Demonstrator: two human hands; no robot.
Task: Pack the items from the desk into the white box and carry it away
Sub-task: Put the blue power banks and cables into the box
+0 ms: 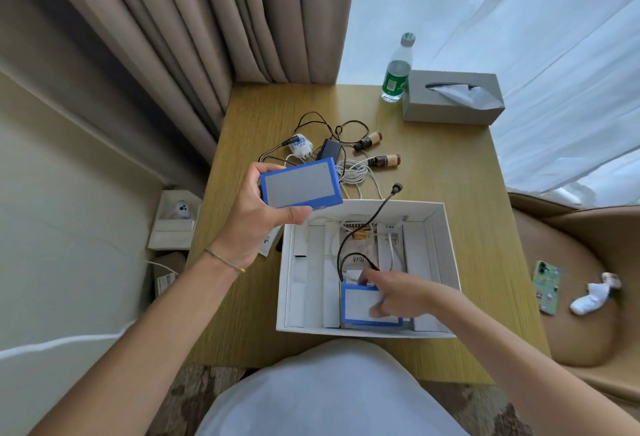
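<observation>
The open white box [446, 252] sits on the wooden desk [242, 297] close to me. My left hand [258, 217] holds a blue-framed grey pack [299, 184] in the air above the box's far left corner. Inside the box, near its front wall, my right hand [391, 292] grips a second blue-framed pack [360, 304]. A black cable [374, 214] rises from this pack and arcs out over the box's far rim. Behind the box lie a white charger [300, 145], a black adapter [329, 149], tangled white cables [353, 172] and two small brown bottles [386, 160].
A grey tissue box [450, 98] and a water bottle [398, 68] stand at the desk's far right. Curtains hang behind the desk. A tan chair at the right holds a phone [547, 286] and a small white toy [594, 293]. Small cartons sit on the floor at the left.
</observation>
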